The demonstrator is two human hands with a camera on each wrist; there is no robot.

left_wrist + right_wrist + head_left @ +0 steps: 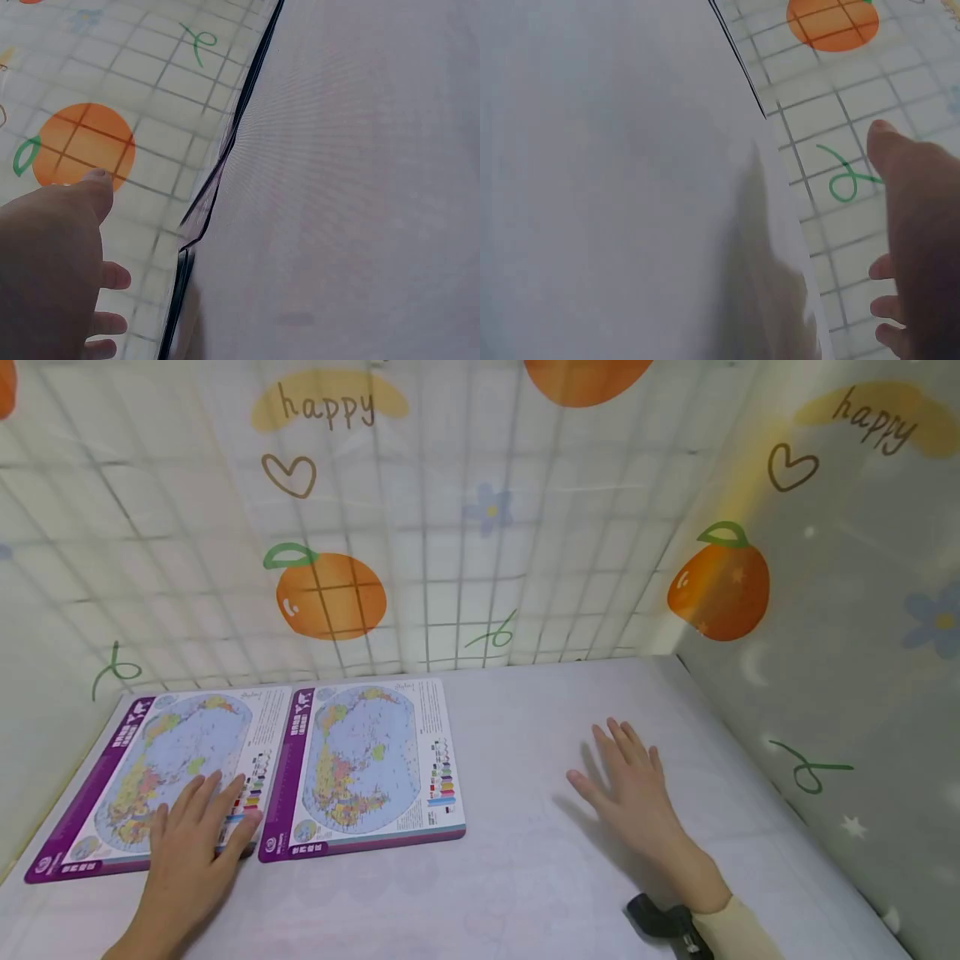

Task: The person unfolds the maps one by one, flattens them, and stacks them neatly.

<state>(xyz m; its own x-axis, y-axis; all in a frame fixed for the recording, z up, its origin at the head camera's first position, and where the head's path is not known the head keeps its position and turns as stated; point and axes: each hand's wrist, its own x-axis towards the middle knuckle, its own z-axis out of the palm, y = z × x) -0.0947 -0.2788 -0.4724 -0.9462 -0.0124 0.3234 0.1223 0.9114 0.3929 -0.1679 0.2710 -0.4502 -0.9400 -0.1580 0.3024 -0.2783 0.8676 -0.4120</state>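
Two flat world-map boards with purple borders lie side by side at the left of the table in the head view: a left map board [198,727] and a right map board [375,760]. My left hand [187,843] is over the near right corner of the left board, fingers loosely spread and hiding part of its map. Well to the right of both boards, my right hand [637,806] has its fingers apart and nothing in it, with its shadow on the table beside it. Neither board shows clearly in the wrist views.
A white cloth covers the table [510,760]. Behind it hangs a translucent curtain [442,577] printed with oranges, with a wire grid showing through. The curtain continues along the right side [847,677]. A black strap [667,922] is at my right wrist.
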